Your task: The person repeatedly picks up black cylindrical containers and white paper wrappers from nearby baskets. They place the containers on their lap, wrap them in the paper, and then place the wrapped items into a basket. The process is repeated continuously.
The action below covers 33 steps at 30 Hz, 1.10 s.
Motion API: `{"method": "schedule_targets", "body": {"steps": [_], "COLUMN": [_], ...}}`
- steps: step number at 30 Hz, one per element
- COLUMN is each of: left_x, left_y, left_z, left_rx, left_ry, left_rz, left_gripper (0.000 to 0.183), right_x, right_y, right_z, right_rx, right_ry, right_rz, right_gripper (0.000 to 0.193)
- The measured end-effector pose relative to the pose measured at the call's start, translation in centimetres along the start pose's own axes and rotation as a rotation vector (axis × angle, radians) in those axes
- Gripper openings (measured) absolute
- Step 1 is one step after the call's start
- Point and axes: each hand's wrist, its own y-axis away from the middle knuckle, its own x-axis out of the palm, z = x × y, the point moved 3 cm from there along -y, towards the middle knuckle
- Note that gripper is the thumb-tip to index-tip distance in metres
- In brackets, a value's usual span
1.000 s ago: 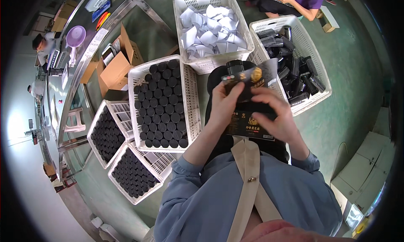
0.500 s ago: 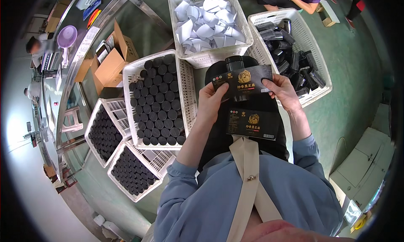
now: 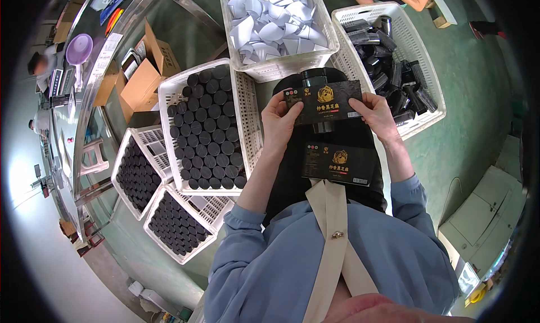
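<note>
Between my two hands a black printed label (image 3: 329,110) is stretched across a black jar (image 3: 314,74) on my lap. The jar's ends show above and below the label; its middle is covered. My left hand (image 3: 277,123) pinches the label's left end, thumb on top. My right hand (image 3: 378,116) pinches the other end. Closer to my body, a second black label (image 3: 349,168) with a gold emblem lies flat on my dark-covered lap.
Ahead is a white crate (image 3: 264,70) of curled white paper pieces. Another crate (image 3: 436,118) at the right holds loose black jars. Left of me, a crate (image 3: 163,92) and two smaller ones hold upright black-topped jars. Beyond stand an open cardboard box (image 3: 140,89) and a metal-framed table.
The label's left part, bent around the thumb before, now lies flatter over the jar. Both hands have shifted slightly; both still pinch its ends. The view has tilted a little.
</note>
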Motion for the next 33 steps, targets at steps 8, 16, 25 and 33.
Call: {"method": "schedule_targets", "body": {"steps": [8,16,25,33], "left_x": [0.1,1.0,2.8,4.4], "left_y": [-0.4,-0.7,0.3,0.5], "left_z": [0.4,1.3,-1.0,0.0], "left_rx": [0.027,0.106,0.533,0.169], "left_ry": [-0.015,-0.201,-0.764,-0.664], "left_rz": [-0.014,-0.047,-0.274,-0.142], "left_gripper": [0.04,0.041,0.043,0.031], "right_x": [0.2,0.3,0.1,0.0], "right_y": [-0.5,-0.5,-0.6,-1.1], "right_z": [-0.3,-1.5,-1.9,-3.1], "right_rx": [0.014,0.051,0.053,0.007], "right_ry": [0.018,-0.028,-0.014,0.072], "right_rz": [-0.007,-0.034,-0.05,-0.062], "right_gripper": [0.034,0.03,0.031,0.03]}}
